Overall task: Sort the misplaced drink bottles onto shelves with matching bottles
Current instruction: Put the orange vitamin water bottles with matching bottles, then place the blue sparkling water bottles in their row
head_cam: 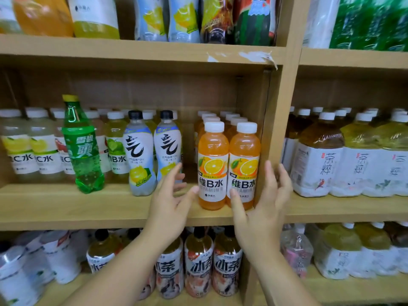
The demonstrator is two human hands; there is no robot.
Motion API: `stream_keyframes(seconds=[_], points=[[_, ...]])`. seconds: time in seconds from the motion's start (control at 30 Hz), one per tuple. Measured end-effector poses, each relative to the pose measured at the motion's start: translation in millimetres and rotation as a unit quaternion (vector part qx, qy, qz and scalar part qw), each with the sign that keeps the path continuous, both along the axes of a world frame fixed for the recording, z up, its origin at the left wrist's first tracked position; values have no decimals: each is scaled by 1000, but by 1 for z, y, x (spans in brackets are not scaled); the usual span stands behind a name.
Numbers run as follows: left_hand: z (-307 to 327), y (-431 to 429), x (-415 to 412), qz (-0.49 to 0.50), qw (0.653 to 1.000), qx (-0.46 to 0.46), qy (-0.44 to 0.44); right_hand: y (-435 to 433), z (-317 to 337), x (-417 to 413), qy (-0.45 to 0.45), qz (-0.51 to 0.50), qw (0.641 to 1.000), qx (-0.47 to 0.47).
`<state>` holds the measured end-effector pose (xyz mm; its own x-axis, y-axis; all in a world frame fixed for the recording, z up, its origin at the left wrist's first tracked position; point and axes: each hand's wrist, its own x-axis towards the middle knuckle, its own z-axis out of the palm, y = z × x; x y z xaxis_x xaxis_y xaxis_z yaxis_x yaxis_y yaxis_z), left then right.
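As orange bottles (213,168) read 维B水, 雪碧 bottle (85,151)

Shelf board (88,208): pale wood-grain finish, matt and smooth.
Label residue (256,56): torn white paper, rough, peeling from the upper board's front edge.
Orange bottles (213,168): clear glossy plastic; smooth white plastic caps; satin printed labels.
Green bottle (85,151): translucent glossy plastic, dimpled lower body; yellow plastic cap.
Black-capped bottles (139,155): clear plastic under matt printed sleeves.
Tea multipacks (318,164): wrinkled glossy shrink film over plastic bottles.
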<state>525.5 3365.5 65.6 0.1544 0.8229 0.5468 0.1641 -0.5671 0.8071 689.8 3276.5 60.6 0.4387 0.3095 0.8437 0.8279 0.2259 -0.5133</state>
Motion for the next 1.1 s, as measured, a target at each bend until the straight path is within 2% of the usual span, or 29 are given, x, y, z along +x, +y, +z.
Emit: stream_keyframes(seconds=[0.1,0.17,0.23,0.3,0.47,0.6,1.1], points=[[-1,2,-39,72,995,58,-42,0,15,-37,-88,29,993,67],[2,13,-68,114,989,77,-48,8,22,-65,-109,90,988,63],[8,28,-92,140,987,66,-44,22,25,-90,-77,175,982,-1],[11,45,-109,152,987,46,-10,42,28,-108,-30,212,973,-83],[16,77,-124,101,992,-32,67,95,30,-119,108,174,958,-201],[19,90,-115,25,995,-40,86,124,29,-122,159,144,952,-217],[10,112,-114,-30,996,-39,68,133,19,-119,129,101,962,-219]])
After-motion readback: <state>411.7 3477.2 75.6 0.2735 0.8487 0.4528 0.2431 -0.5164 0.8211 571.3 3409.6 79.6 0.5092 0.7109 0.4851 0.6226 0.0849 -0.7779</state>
